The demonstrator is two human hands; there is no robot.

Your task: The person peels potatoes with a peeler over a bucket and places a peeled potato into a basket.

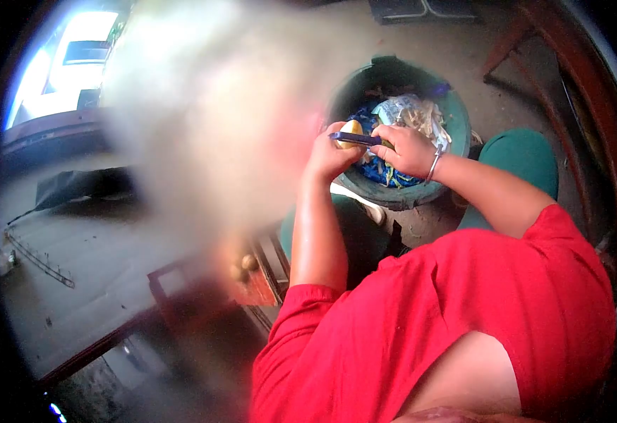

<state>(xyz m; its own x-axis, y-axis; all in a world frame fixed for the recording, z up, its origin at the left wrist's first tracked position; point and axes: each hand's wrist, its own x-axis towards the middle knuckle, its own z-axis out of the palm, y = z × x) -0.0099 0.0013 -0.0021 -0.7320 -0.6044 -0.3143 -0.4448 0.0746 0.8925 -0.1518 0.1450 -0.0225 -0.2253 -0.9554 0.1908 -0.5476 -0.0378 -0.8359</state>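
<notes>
Above the green bin, my left hand is closed around a pale yellow piece of produce. My right hand, with a bracelet at the wrist, grips a dark-handled peeler or knife; which of the two is unclear. The tool lies across the produce. Below the hands, the bin holds peelings, a clear plastic bag and blue plastic.
A pale table with a dark cloth or bag stands at the left. Round brown items sit by a reddish box near my left elbow. Dark wooden furniture is at the right. A whitish blur covers the upper middle.
</notes>
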